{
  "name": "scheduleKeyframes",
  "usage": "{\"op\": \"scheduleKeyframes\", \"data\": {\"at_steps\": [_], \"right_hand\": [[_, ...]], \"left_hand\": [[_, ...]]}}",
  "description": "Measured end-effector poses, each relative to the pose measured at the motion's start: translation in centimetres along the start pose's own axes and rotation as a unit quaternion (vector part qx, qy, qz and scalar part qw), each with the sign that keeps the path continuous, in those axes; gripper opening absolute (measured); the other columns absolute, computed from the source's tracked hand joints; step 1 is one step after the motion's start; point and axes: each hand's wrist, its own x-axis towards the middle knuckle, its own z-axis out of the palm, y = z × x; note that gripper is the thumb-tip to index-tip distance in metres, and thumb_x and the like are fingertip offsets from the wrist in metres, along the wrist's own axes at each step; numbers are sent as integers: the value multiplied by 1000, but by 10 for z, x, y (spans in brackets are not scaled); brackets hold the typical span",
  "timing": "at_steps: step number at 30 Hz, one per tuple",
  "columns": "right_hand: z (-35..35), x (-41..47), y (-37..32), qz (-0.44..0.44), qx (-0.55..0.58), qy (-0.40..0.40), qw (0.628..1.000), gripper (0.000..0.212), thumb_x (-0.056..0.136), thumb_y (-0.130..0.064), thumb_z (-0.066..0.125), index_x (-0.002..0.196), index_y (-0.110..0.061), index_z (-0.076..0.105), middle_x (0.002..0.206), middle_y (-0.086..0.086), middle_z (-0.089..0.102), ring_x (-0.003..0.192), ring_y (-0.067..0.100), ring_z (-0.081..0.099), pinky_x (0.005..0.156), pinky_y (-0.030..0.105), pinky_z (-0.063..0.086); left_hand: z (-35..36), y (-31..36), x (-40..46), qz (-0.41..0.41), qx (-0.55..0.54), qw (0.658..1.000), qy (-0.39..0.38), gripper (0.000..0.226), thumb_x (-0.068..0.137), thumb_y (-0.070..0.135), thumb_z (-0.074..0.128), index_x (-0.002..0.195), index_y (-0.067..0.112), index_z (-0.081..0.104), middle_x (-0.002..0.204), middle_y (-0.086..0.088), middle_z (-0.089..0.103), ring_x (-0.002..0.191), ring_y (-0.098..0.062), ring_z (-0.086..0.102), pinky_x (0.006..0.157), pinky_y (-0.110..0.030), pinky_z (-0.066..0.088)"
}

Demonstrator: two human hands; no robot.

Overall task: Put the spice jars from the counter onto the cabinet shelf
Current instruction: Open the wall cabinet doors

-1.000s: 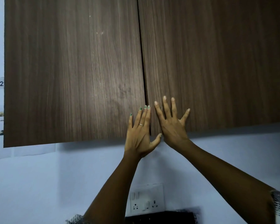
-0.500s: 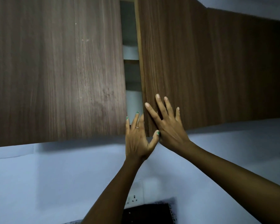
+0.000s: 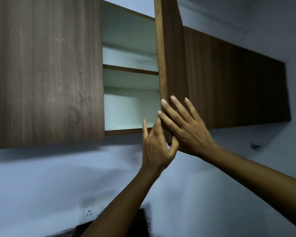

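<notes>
A dark wood wall cabinet fills the upper view. Its right door (image 3: 171, 53) stands swung outward, edge toward me. Inside, the pale interior shows a middle shelf (image 3: 130, 69) and the bottom board (image 3: 125, 131); both look bare. My left hand (image 3: 155, 147) pinches the door's lower corner, thumb in front and fingers behind the edge. My right hand (image 3: 186, 129) lies flat on the door's outer face with fingers spread. No spice jars or counter are in view.
The left door (image 3: 41, 74) is closed. More dark cabinet front (image 3: 237, 82) runs off to the right. Below, on the pale wall, sits a socket plate (image 3: 89, 211), and a dark object (image 3: 140, 224) shows at the bottom edge.
The right door went from closed to swung wide, exposing the shelves. Both hands moved right with its lower corner, the left hand curling around the edge.
</notes>
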Motion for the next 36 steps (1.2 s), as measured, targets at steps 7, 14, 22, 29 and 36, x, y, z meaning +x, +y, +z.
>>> {"op": "scheduleKeyframes", "data": {"at_steps": [7,14,22,29,36], "right_hand": [[-39,-32,44,-16,-29,-11,999,54,95,-41,39,136,-7,37,149,16,28,140,35,27,114,51,23],[-65,-86,103,29,-11,-8,999,50,101,-37,29,139,-4,31,147,21,32,139,35,27,114,51,26],[-88,-142,162,84,-31,-129,988,55,97,-28,33,142,0,20,149,25,22,141,35,18,117,47,19],[-95,-175,193,165,-73,-266,947,71,94,-40,33,143,9,20,150,30,8,141,44,14,114,54,21],[-93,-194,209,186,-142,-369,899,68,85,-26,65,134,13,39,143,38,28,134,49,29,107,56,30]], "left_hand": [[27,64,0,-21,-124,992,-23,73,84,32,44,144,-4,24,128,-22,59,97,-31,68,78,-35,59],[79,131,9,17,-184,981,-53,83,88,28,46,146,12,-12,159,-12,10,141,-28,33,103,-36,47],[146,178,23,74,-196,965,-156,86,92,28,46,143,14,-23,155,-8,-25,144,-21,-25,120,-36,-6],[185,202,32,88,-183,937,-286,84,96,43,40,147,17,-21,156,-5,-27,143,-22,-27,119,-39,-3],[209,204,20,115,-103,904,-399,80,96,53,32,149,18,-16,158,-3,-21,147,-25,-15,119,-47,-1]]}}
